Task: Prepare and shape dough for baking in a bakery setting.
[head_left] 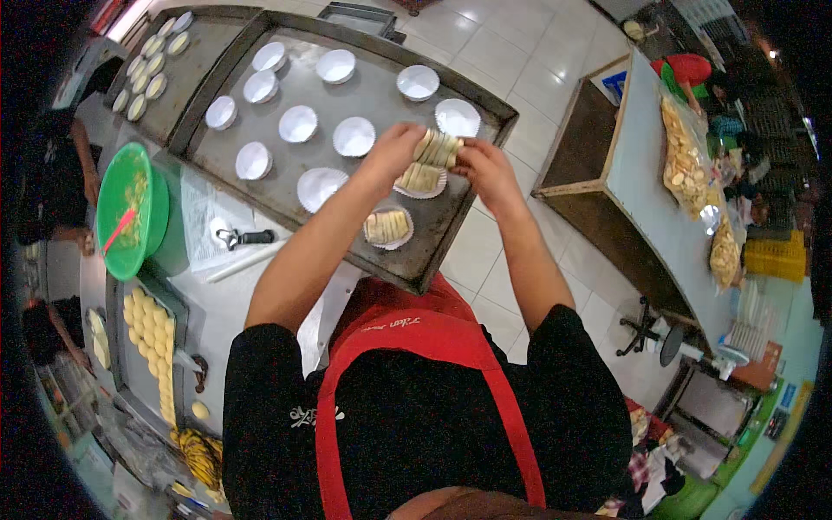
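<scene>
My left hand (390, 156) and my right hand (481, 169) are closed on a piece of pale pastry (438, 147) with darker stripes, held above the large metal tray (217, 147). Just below it a similar piece (418, 179) sits in a white paper cup. Nearer me, another filled cup (388, 227) holds a striped piece. Several empty white paper cups (297, 124) are spread over the tray, one (458, 117) just behind my hands.
At left are a green bowl (117, 212) with a red spatula, a cutter tool (244, 237), dough balls (152, 321), bananas (198, 458), a second tray (160, 113) and co-workers (68, 165). At right, bagged snacks (685, 152) lie on a table beside tiled floor.
</scene>
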